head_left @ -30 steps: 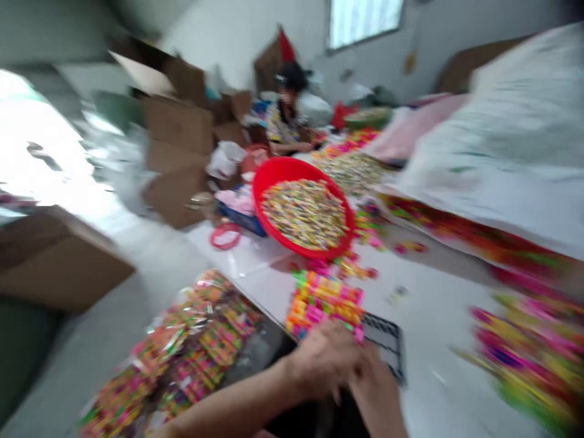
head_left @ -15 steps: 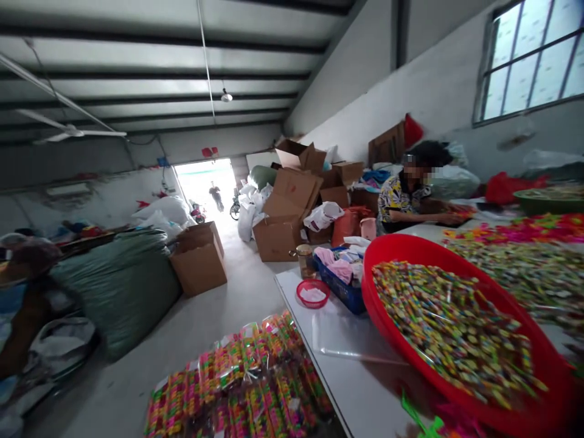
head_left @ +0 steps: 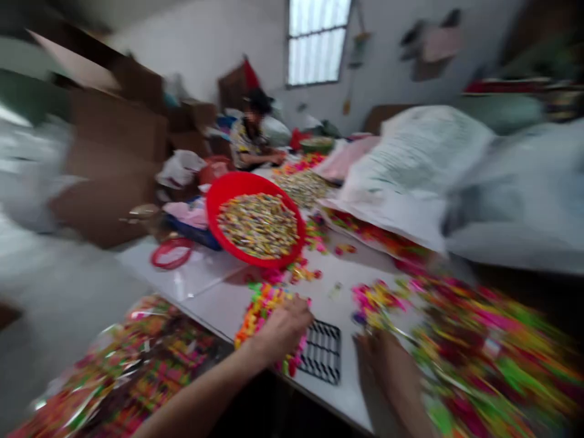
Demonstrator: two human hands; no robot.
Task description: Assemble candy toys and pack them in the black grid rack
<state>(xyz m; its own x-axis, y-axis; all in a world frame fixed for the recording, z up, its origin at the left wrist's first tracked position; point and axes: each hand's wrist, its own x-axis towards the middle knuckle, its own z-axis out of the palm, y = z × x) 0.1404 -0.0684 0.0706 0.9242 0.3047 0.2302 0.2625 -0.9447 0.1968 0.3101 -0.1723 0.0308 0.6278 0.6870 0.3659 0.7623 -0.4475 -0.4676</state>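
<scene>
My left hand (head_left: 285, 325) is over a row of small bright plastic pieces (head_left: 258, 310) in orange, yellow, pink and green. Its fingers curl down together, and what they hold is hidden. The pieces cover the left part of a black slotted rack (head_left: 323, 351), whose right part shows bare. To the right, my right hand (head_left: 381, 350) is low over the table, beside a small cluster of coloured pieces (head_left: 376, 299). Motion smears its fingers, so their grip cannot be made out. A large heap of similar pieces (head_left: 497, 359) spreads beyond it, blurred.
A red basin (head_left: 219, 182) full of small wrapped pieces stands on the white table (head_left: 228, 310). A small red basket (head_left: 171, 254) is on its left. White sacks (head_left: 410, 164) stand at the right. Packed bags (head_left: 132, 365) lie below the table's left edge. Another person (head_left: 250, 134) sits behind.
The view has swung right and down, bringing both my hands, the black rack and the coloured heap into sight. The red basin now appears farther left and smaller.
</scene>
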